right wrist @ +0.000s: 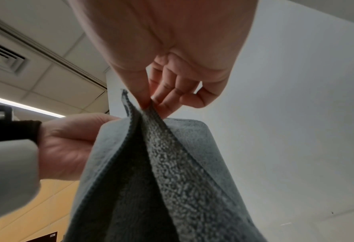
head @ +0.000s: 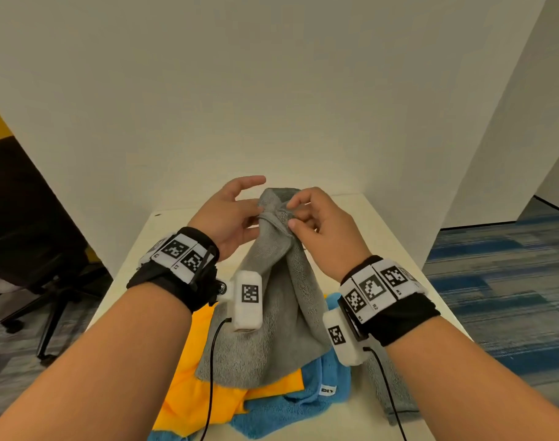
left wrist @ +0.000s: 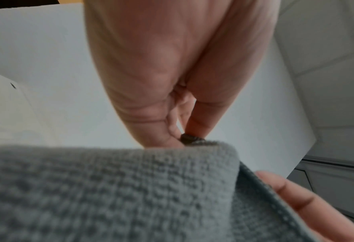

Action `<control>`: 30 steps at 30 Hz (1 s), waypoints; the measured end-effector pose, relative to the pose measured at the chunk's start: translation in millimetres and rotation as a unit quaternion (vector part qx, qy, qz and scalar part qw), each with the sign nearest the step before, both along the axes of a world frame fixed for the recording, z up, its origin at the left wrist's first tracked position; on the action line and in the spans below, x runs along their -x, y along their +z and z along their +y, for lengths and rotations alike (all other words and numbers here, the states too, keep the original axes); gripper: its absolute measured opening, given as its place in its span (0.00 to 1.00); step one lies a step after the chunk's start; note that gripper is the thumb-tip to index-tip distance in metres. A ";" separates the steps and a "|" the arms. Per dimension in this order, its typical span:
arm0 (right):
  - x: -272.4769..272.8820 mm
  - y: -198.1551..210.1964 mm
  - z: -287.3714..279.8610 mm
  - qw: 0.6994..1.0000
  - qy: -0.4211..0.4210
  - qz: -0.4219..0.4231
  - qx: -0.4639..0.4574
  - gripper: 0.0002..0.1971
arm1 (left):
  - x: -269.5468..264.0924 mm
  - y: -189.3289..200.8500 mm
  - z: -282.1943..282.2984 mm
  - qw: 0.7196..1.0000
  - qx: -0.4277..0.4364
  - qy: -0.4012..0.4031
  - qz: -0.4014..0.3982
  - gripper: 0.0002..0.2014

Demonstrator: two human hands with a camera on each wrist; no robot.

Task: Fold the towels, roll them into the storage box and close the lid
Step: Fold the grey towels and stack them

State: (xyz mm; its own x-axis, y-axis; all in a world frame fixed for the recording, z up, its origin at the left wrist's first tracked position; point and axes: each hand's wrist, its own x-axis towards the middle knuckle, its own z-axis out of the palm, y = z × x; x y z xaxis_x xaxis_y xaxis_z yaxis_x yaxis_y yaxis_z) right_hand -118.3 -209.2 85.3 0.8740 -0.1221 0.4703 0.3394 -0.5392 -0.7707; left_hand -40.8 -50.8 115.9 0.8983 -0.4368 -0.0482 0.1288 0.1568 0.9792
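Observation:
A grey towel [head: 272, 313] hangs bunched above the table, lifted by its top edge. My left hand [head: 230, 214] pinches that edge between thumb and a finger, with the other fingers spread; the pinch shows in the left wrist view on the grey towel [left wrist: 192, 140]. My right hand [head: 313, 218] pinches the hem of the grey towel [right wrist: 149, 106] right beside it. Under the hanging cloth lie a yellow towel [head: 192, 396] and a blue towel [head: 287, 405] in a loose pile. No storage box shows in any view.
The white table [head: 393, 249] is narrow, with white partition walls behind and on both sides. Another grey cloth [head: 389, 396] lies at the table's right front. A black office chair [head: 49, 297] stands on the floor to the left. Cables trail from both wrist cameras.

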 end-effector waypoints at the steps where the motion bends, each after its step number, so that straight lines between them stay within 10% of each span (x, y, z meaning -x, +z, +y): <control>1: 0.6 -0.8 0.7 1.000 0.001 -0.003 0.005 0.11 | 0.0 0.2 0.0 1.000 0.006 0.001 0.000 0.20; 16: -4.0 7.3 -33.5 0.974 -0.217 0.033 0.063 0.10 | -19.8 -14.3 20.0 0.984 -0.143 0.069 -0.086 0.25; 24: 0.0 24.7 -63.3 0.951 -0.309 0.035 -0.008 0.19 | -28.2 -21.0 35.4 0.774 -0.533 0.122 -0.319 0.16; 30: -1.5 30.2 -69.5 0.940 -0.334 0.001 -0.069 0.23 | -31.9 -19.0 38.3 0.739 -0.583 0.151 -0.302 0.18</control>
